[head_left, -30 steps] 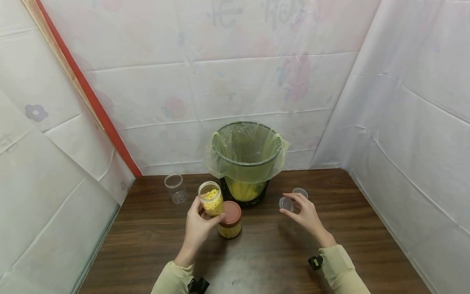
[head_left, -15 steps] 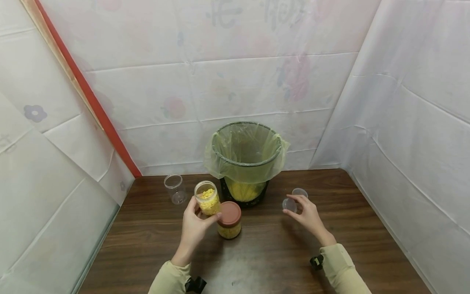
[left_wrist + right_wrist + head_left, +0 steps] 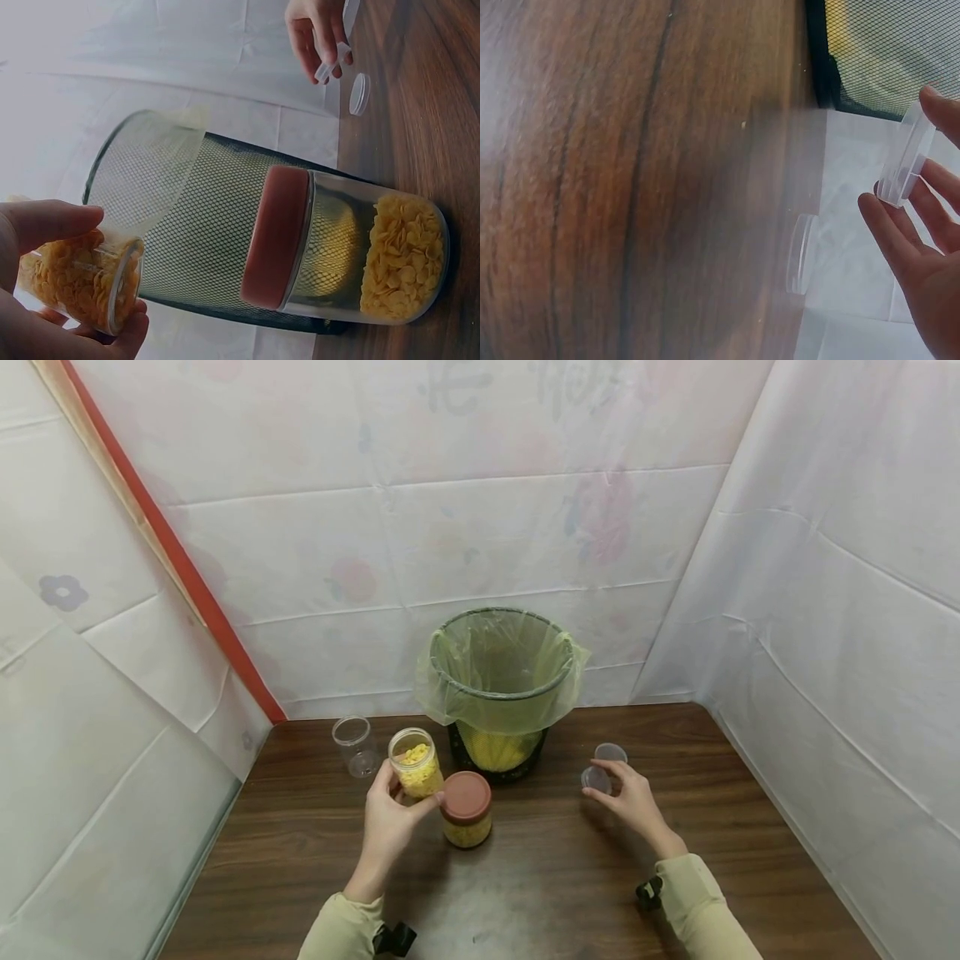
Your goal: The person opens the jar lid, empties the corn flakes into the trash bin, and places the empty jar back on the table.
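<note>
My left hand (image 3: 392,818) grips a small clear jar (image 3: 416,766) of yellow flakes, tilted and uncovered, above the table. Just right of it a larger jar (image 3: 467,831) with a reddish-brown lid (image 3: 466,796) stands upright; flakes fill its lower part, as the left wrist view shows. On the right, my right hand (image 3: 634,799) pinches a clear round lid (image 3: 596,780) by its edge, thumb on one side and fingers on the other. Behind that hand a second clear lid (image 3: 611,752) lies on the table, also visible in the right wrist view (image 3: 801,253).
A mesh waste bin (image 3: 501,739) with a yellowish liner (image 3: 495,710) stands at the back middle, behind the lidded jar. To its left is a clear container (image 3: 356,746) with nothing visible inside. White sheets hang behind and beside the wooden table (image 3: 540,893).
My left hand has drifted slightly left with the small jar. My right hand, still pinching its lid, has shifted a little to the right and lower.
</note>
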A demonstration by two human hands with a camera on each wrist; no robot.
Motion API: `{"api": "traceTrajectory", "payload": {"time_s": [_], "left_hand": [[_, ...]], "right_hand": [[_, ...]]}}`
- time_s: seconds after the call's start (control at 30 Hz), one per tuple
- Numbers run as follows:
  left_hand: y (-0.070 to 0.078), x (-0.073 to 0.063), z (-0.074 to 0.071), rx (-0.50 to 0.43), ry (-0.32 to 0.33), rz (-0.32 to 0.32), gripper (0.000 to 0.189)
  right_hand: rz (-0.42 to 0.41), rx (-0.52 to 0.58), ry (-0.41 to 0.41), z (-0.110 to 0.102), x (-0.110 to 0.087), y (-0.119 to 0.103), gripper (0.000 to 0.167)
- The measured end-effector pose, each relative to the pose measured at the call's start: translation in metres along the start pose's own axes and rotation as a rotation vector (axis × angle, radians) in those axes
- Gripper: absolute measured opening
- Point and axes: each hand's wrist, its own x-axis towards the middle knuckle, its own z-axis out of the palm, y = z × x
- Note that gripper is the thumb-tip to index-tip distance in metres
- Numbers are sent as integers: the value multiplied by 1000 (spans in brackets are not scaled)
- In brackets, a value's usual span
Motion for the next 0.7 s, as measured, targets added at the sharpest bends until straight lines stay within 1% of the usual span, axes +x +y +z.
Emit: {"api": "traceTrajectory", "payload": {"time_s": [0.27, 0.57, 0.7], "left_hand": [[-1, -1, -3, 17, 23, 9, 65], [-3, -2, -7, 22, 37, 4, 62], [-3, -3, -8, 15, 36, -8, 62]], "right_hand": [[7, -30, -8, 0, -2, 6, 51], [74, -55, -47, -2, -5, 15, 52], [82, -87, -51, -2, -7, 20, 51]]}}
